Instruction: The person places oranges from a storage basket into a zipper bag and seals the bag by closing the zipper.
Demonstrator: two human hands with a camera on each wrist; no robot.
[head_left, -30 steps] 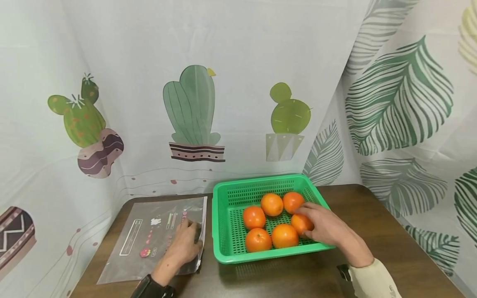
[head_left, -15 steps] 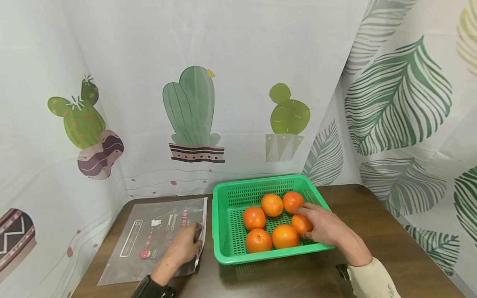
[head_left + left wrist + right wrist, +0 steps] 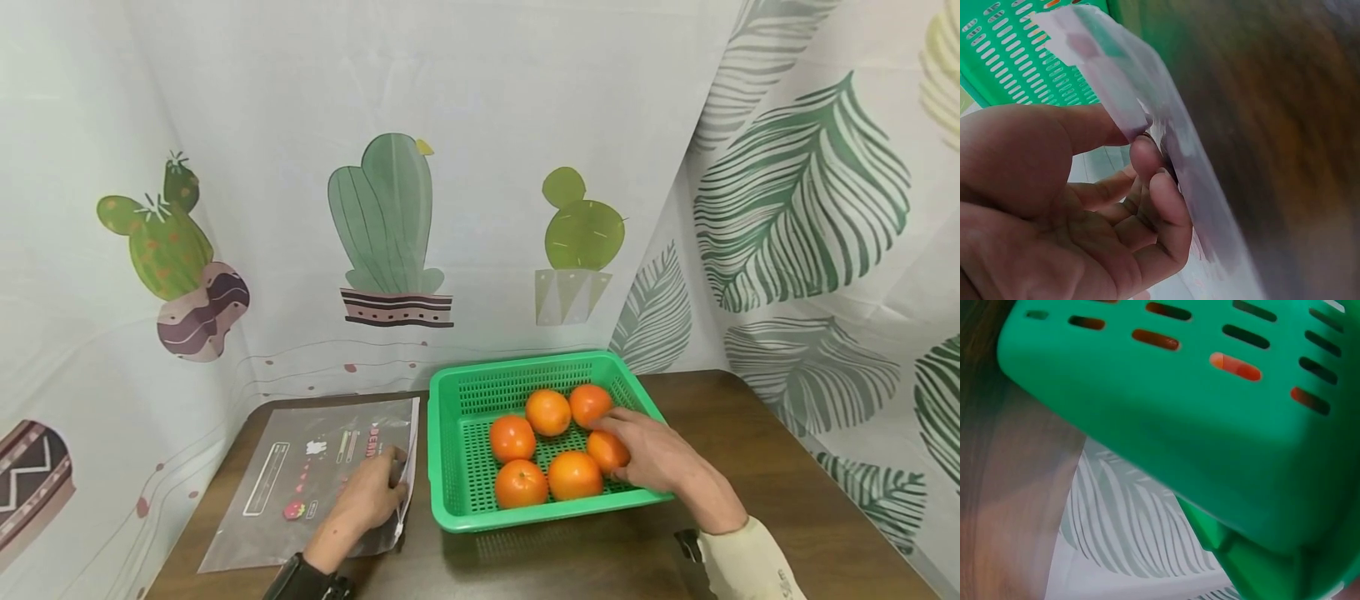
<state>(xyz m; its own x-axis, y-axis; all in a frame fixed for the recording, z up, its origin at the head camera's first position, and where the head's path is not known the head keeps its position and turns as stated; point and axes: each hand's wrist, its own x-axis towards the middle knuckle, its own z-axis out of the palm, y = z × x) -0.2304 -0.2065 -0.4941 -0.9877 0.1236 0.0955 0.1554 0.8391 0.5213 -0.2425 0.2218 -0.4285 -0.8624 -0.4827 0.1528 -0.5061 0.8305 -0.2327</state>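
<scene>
The basket (image 3: 555,514) looks smooth plastic, the bag (image 3: 292,471) filmy plastic, the table (image 3: 712,425) glossy wood.

One table (image 3: 720,417), dark brown, wood-grained, glossy, far corners rounded. Directly on it I count two items. First: one translucent plastic bag (image 3: 288,475), printed, on the left part of the tabletop, its zip edge toward the middle. Second: one green slotted basket (image 3: 439,450), upright, which I log just beside the bag, to its right.
</scene>
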